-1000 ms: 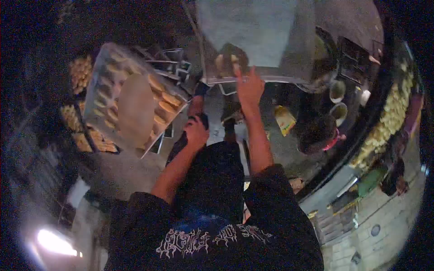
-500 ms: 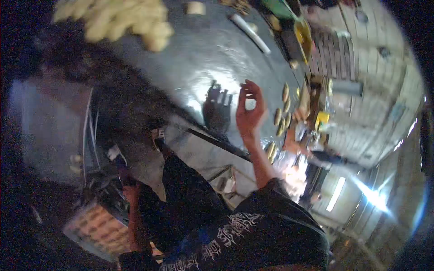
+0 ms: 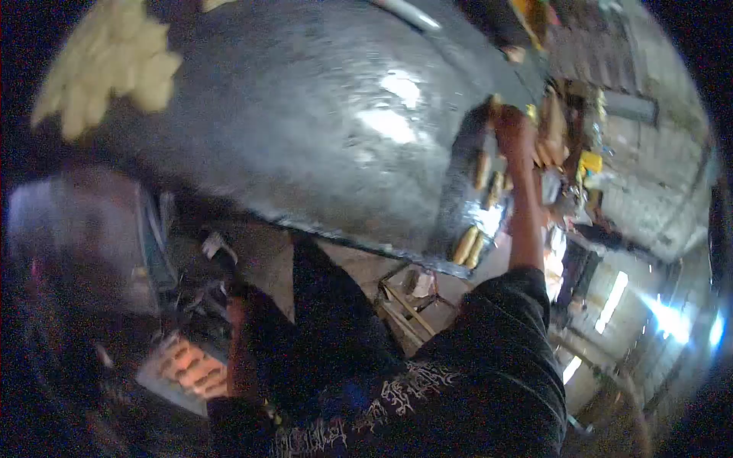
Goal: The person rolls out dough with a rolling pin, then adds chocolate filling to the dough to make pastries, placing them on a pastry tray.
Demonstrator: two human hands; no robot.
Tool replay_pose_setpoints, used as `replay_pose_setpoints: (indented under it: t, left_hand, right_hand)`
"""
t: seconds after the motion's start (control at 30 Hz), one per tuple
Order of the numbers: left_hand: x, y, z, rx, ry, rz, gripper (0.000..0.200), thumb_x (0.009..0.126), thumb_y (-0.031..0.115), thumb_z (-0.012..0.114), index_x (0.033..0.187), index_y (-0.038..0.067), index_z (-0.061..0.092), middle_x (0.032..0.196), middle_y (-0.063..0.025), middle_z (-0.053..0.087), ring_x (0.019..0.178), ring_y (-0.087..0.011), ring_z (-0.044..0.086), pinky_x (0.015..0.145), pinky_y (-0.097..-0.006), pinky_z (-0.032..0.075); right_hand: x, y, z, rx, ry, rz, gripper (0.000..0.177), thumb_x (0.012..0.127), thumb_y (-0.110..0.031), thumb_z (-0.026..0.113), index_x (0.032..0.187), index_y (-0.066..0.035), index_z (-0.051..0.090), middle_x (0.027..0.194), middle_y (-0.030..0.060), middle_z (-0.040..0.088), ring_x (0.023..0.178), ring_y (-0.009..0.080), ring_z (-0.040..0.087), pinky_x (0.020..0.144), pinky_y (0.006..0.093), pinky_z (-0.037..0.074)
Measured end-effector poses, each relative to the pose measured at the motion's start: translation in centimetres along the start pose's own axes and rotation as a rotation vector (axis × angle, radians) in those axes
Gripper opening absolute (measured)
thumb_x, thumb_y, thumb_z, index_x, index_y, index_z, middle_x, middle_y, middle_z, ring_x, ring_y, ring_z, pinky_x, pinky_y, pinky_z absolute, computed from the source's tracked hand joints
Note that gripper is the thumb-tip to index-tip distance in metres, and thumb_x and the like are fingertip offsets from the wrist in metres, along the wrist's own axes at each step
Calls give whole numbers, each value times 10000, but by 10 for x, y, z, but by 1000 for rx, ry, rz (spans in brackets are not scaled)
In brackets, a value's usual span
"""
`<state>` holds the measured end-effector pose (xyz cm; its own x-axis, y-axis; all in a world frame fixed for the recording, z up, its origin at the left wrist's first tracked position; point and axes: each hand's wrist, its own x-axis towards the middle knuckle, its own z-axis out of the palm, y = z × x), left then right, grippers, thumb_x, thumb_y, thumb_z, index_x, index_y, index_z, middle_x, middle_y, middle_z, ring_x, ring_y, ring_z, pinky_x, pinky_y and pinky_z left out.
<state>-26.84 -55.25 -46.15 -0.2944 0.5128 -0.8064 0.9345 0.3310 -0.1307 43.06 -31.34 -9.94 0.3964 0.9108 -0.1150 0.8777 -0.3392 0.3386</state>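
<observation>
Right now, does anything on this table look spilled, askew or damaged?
Nothing stands out as spilled or damaged on the dark table. Two long pieces lie near its edge, side by side, which looks orderly; the heap of pale pieces is too blurred to check.

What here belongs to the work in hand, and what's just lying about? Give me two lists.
Seemingly in use:
long rolls, nearest the right hand
dark tabletop under them

Seemingly just lying about:
pale heap, tabletop's far end
white rod
yellow object, beyond the rolls
loaded tray, low down
</observation>
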Motion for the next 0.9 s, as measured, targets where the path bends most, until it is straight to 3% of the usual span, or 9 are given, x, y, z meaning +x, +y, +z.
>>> replay_pose_setpoints:
  t: [0.03,0.07,0.1,0.17,0.23,0.47,0.53,0.77,0.9]
  left_hand:
    - [-2,-1,1,-13,7,9,973,837,556,678,1487,-87,347,1349,-283,555,1108,-406,650,880,-549,530]
    - [-1,2,3,-27,10,21,976,840,563,672,1489,-89,345,1347,-287,554,1103,-409,651,875,-553,529]
    - [-4,1,-2,-45,13,22,980,843,570,665,1491,-91,342,1346,-292,553,1097,-411,653,871,-557,529]
    - [-6,-6,3,-70,5,2,989,848,584,652,1495,-94,337,1342,-300,552,1087,-415,656,861,-566,528]
    - [-10,-18,4,-103,-6,-42,997,854,599,638,1498,-97,332,1339,-309,550,1076,-420,659,851,-575,527]
    - [-7,-54,-15,-235,-76,-164,972,895,569,612,1546,-68,273,1360,-299,545,1146,-422,628,915,-551,512]
    - [4,-91,-6,-621,436,87,781,922,449,629,1484,-38,388,1326,-268,574,1138,-415,626,926,-500,512]
    - [42,-161,-136,-1206,726,255,225,934,138,647,1112,4,623,1092,-220,656,984,-432,637,860,-454,523]
    - [95,-179,-176,-1202,769,144,353,925,187,671,1218,12,580,1054,-223,648,968,-422,645,819,-481,536]
  right_hand:
    - [7,6,-3,-116,-129,24,379,985,-386,592,977,-26,708,932,219,706,823,400,683,743,463,540]
    - [-3,26,11,177,81,-79,424,988,-420,590,1084,-29,724,975,183,731,844,346,693,793,421,542]
    - [-22,-8,-12,879,17,266,439,976,-376,627,1231,-25,692,1107,130,737,938,295,689,862,401,535]
    - [-35,-33,-28,1204,-74,57,359,1034,-221,550,1345,-71,647,1210,80,697,1043,136,618,916,316,494]
    - [-83,-160,-74,1769,-148,181,349,1020,-188,598,1321,-11,612,1300,84,639,1188,198,601,1067,356,450]
    - [-222,-555,-118,1555,-769,-292,295,931,-119,728,1203,-22,671,1113,98,704,1031,188,651,951,322,502]
    - [-244,-640,-67,1517,-806,-497,310,913,-172,763,1178,-29,688,1074,95,715,973,173,664,905,312,521]
    - [-249,-825,27,855,-262,-897,311,891,-171,755,1156,-15,707,969,142,725,845,237,715,800,373,553]
    - [-246,-860,72,704,0,-1075,349,893,-180,712,1183,9,667,974,205,693,875,378,690,772,471,541]
